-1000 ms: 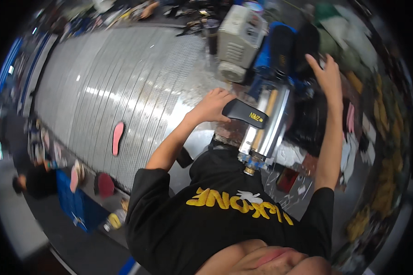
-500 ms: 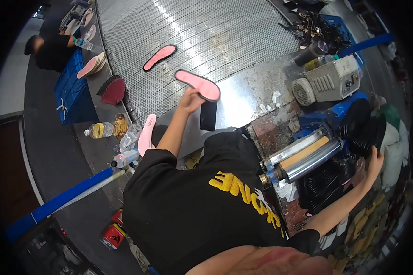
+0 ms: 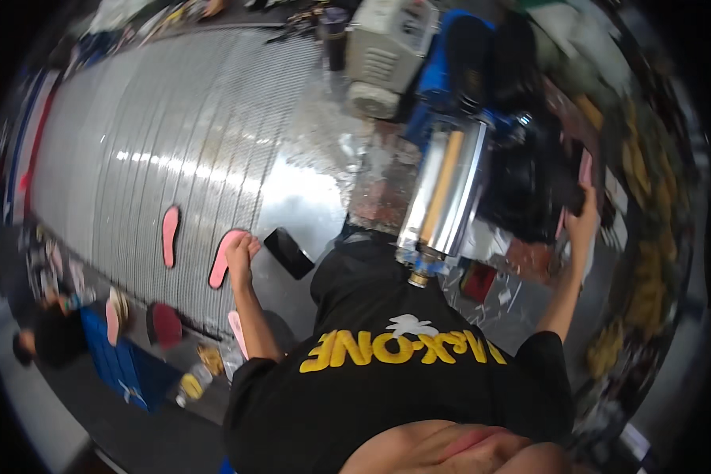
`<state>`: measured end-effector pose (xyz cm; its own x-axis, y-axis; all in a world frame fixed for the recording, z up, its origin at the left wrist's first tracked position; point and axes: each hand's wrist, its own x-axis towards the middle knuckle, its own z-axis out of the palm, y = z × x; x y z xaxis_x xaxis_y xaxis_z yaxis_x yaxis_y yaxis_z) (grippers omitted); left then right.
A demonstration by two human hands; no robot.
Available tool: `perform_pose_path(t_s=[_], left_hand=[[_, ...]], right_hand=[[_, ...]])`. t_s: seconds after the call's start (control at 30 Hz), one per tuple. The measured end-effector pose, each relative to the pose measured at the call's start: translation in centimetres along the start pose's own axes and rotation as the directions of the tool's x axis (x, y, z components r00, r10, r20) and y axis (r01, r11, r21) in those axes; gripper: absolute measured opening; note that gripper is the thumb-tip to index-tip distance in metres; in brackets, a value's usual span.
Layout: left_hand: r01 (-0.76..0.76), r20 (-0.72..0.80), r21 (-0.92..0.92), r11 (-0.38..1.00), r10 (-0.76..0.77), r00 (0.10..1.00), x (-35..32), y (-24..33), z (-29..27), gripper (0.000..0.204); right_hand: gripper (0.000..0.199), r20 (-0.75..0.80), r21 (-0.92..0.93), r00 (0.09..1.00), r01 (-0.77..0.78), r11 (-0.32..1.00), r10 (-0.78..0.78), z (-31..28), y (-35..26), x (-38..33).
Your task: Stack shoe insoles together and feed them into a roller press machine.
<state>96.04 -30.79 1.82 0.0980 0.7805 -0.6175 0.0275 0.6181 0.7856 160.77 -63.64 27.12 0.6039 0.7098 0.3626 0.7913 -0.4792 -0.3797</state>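
My left hand [image 3: 242, 251] is at the near end of a pink insole [image 3: 220, 271] with a dark edge, thumb and fingers closed at its side. The insole is over the metal mesh surface [image 3: 134, 189]; whether it lies fully flat I cannot tell. Left of it, a second pink insole [image 3: 170, 237] lies on the mesh. Over on the right, my right hand [image 3: 583, 207] is closed at the edge of a pile of black soles [image 3: 521, 189]. Dark material and a strip of pink show beside its fingers; blur hides what it grips.
A black phone-like slab [image 3: 288, 253] lies right of my left hand. Rollers [image 3: 446, 189] and a grey motor housing [image 3: 387, 55] stand between my arms and the far side. A blue crate [image 3: 126, 355], a bottle [image 3: 193, 387] and stacked insoles [image 3: 116, 316] are at left.
My view has swung, so the scene appears turned. My left hand has brought the insole beside the other one. My right hand has moved from the tall black stack to the nearer pile.
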Motion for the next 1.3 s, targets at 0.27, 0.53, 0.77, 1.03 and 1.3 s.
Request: perform_pose_path(t_s=[0.27, 0.53, 0.77, 1.03, 1.3], left_hand=[[-0.825, 0.927, 0.113, 0.553, 0.241, 0.289, -6.7, 15.5, 29.1, 0.067], [-0.987, 0.974, -0.149, -0.065, 0.163, -0.157, -6.5, 16.7, 33.9, 0.09], [-0.984, 0.982, -0.08, -0.156, 0.157, -0.105, -3.4, 18.2, 30.1, 0.087], [-0.554, 0.849, 0.279, 0.785, 0.068, 0.524, 2.7, 10.3, 18.5, 0.065], [0.244, 0.271, -0.511, 0.824, -0.115, 0.956, 4.7, -1.0, 8.6, 0.057]], right_hand=[[0.063, 0.239, -0.053, 0.964, -0.105, 0.993, 0.114, 5.0, -6.9, -6.9], [0.079, 0.371, 0.282, 0.929, -0.093, 0.955, -0.019, 4.3, -13.3, -4.1], [0.065, 0.476, 0.227, 0.878, -0.175, 0.958, 0.048, 5.8, -9.5, -5.9], [0.042, 0.495, 0.209, 0.868, -0.165, 0.964, 0.042, 7.0, -9.5, -4.1], [0.032, 0.555, 0.349, 0.828, -0.32, 0.881, 0.081, 8.6, -5.7, -6.2]])
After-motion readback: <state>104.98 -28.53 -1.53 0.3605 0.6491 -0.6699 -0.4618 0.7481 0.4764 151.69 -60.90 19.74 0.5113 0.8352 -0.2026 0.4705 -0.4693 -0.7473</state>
